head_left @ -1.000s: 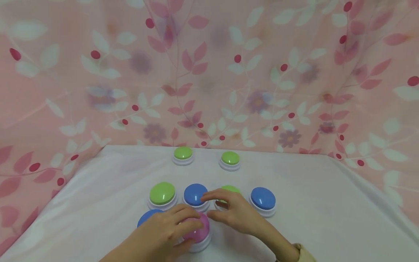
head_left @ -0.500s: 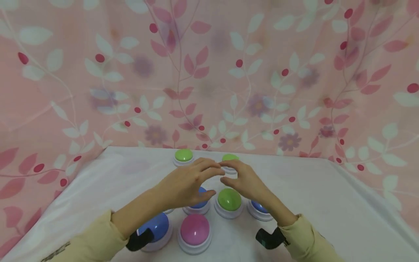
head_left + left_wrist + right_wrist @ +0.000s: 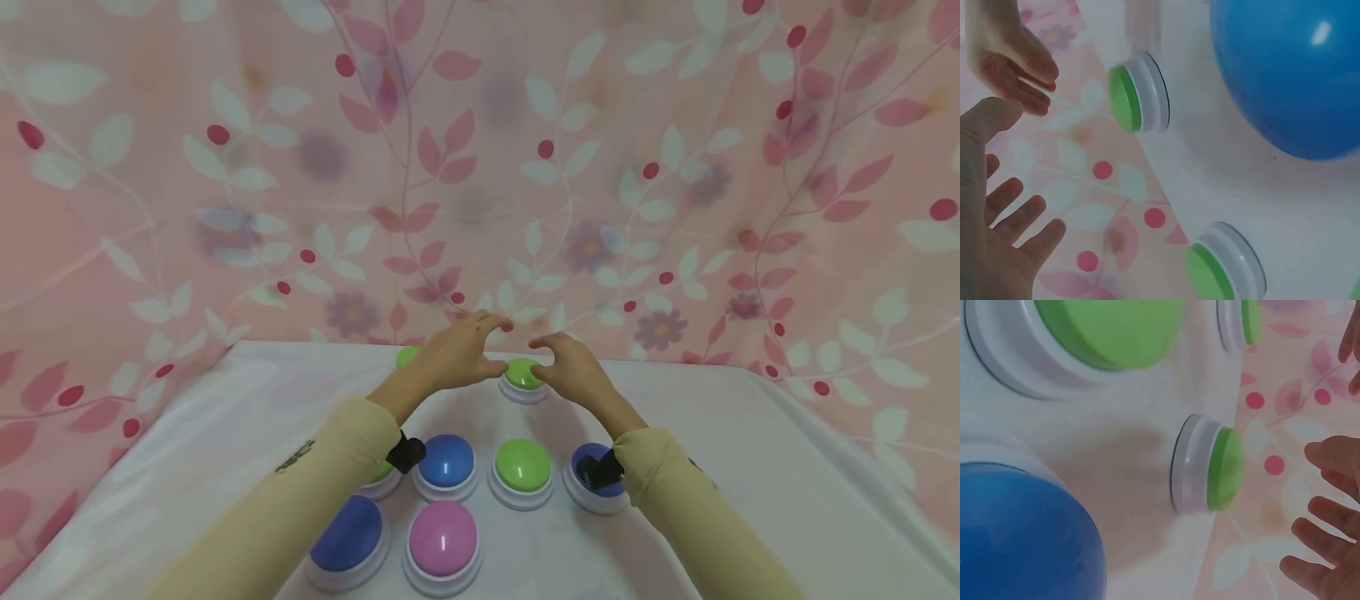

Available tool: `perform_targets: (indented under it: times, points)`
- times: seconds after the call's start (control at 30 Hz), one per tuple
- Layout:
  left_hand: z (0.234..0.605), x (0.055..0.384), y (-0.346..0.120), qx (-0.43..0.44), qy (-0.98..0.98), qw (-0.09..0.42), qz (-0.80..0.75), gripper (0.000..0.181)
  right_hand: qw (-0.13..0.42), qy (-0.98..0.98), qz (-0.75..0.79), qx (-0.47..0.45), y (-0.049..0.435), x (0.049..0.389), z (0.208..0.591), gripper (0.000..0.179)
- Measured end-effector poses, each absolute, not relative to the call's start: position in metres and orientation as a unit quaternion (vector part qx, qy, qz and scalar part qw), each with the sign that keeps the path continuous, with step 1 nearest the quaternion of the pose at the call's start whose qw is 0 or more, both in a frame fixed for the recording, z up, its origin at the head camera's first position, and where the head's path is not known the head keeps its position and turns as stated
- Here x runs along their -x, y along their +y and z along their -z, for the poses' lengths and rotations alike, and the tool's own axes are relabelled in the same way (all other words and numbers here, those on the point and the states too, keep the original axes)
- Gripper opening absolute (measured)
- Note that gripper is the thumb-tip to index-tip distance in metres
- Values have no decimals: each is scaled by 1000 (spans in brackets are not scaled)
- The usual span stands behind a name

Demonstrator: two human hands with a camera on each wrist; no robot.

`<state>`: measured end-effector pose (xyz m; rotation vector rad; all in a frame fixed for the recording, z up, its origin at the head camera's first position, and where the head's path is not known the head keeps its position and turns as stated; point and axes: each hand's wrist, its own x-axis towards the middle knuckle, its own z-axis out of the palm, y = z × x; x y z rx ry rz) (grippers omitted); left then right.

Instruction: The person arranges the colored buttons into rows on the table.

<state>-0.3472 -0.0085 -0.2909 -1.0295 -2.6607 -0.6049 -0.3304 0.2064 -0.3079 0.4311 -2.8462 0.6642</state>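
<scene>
My left hand [image 3: 461,350] is raised over the far part of the table, fingers loosely bent and thumb apart, holding nothing. Facing it from the right is my right hand [image 3: 573,367], also with nothing in its fingers. Between and below them stands the back right green push button [image 3: 522,375] on a white base; the right thumb overlaps its edge in the head view. The back left green push button [image 3: 407,357] is partly hidden by the left hand. In both wrist views the fingers are spread apart, clear of the green button [image 3: 1124,99] [image 3: 1225,469].
Nearer stand a blue button [image 3: 447,460], a green button [image 3: 522,465] and a pink button [image 3: 443,537]. Another blue button [image 3: 347,533] is at front left, one more blue button [image 3: 588,493] at right. Behind the white tablecloth [image 3: 697,450] hangs a pink floral curtain [image 3: 480,167].
Both hands have moved forward and up, from the pink button and near row to above the back green buttons. The gap between them has widened since half a second ago.
</scene>
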Motion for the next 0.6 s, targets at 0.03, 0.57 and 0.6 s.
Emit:
perform_targets:
  times: [0.03,0.57,0.6]
  points:
    - [294,352,-6,340,-909,102,217,60,91,-960,-221,-146,207,333,310,42]
    - [333,394,19,275,-925,-63,256,74,35,-963,-204,-172,209,362,339,42]
    - [334,395,21,276,-924,-67,258,74,33,-963,-201,-175,208,362,339,41]
